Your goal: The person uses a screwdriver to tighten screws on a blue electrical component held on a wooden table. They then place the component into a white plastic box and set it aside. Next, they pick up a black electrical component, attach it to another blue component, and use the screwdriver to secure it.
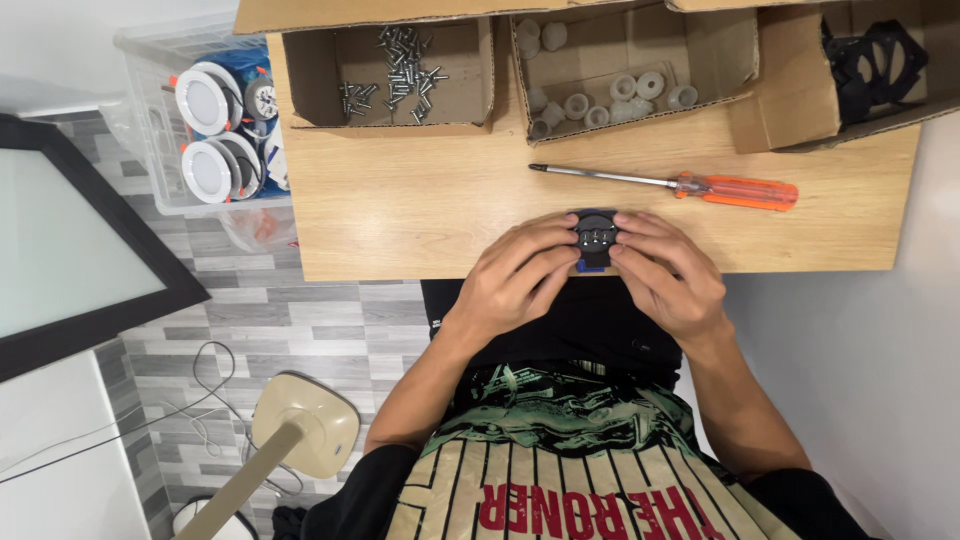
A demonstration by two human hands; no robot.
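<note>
A small black round part (595, 238) with a blue piece under it rests at the near edge of the wooden table (430, 210). My left hand (515, 280) grips its left side, fingers curled over the rim. On the other side my right hand (665, 275) grips it too, thumb and fingers pressing in. An orange-handled screwdriver (680, 185) lies on the table just beyond my hands, tip pointing left.
At the table's far edge stand cardboard boxes: one with screws (400, 75), one with pale round spacers (610, 95), one with black parts (875, 60). A clear bin (150, 150) of white round lamps sits on the floor to the left, beside a black-framed panel (70, 240).
</note>
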